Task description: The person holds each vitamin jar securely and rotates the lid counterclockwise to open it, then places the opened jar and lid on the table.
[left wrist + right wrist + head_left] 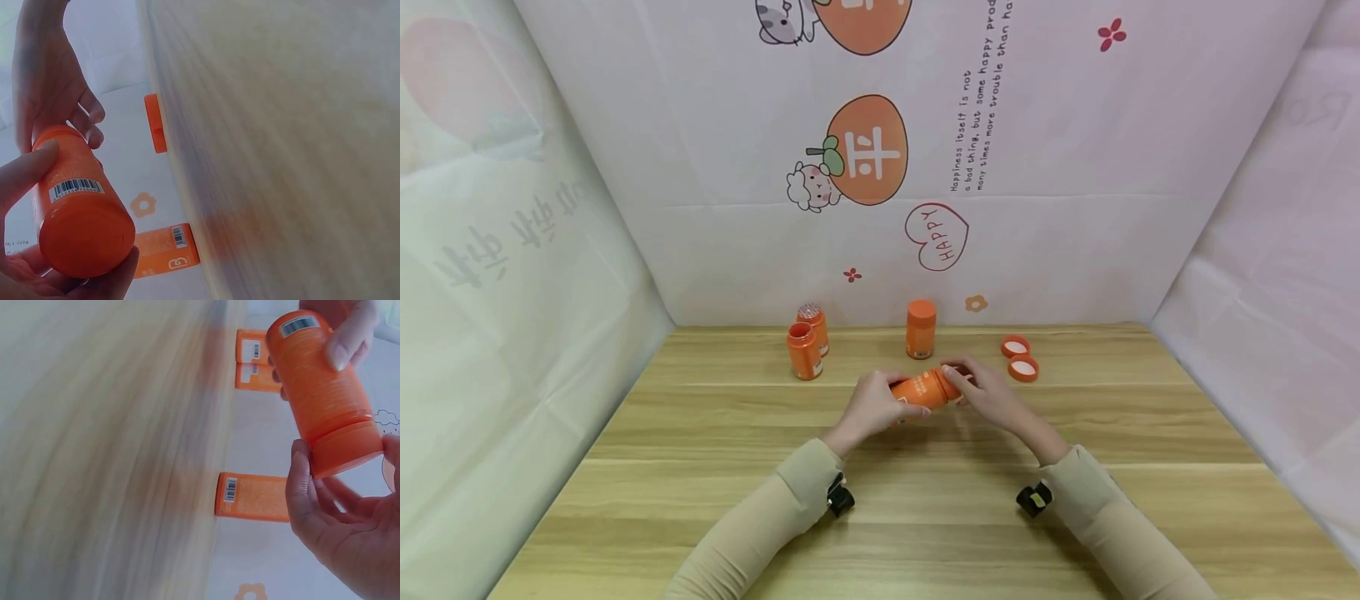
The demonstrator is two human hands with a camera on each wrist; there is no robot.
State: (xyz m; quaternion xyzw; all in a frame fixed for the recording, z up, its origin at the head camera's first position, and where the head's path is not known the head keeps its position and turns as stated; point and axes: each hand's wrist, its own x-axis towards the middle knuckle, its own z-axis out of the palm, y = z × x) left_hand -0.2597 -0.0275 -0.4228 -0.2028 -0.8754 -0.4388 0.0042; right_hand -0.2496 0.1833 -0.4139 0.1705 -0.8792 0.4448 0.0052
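Note:
An orange plastic bottle (922,390) is held above the table, tilted with its cap end up and to the right. My left hand (874,403) grips its body; in the left wrist view the thumb lies along the side and the round base (87,240) faces the camera. At the other end my right hand (992,398) holds the orange cap (347,450), thumb and fingers on its rim. The cap sits on the bottle's neck. Whether it is tight or loose cannot be told.
Two uncapped orange bottles (805,354) stand together at the back left, one showing a red inside. A capped orange bottle (921,332) stands behind the hands. Two loose caps (1023,368) lie at right with pale insides up. A printed white backdrop (737,250) rises behind the wooden table (700,433).

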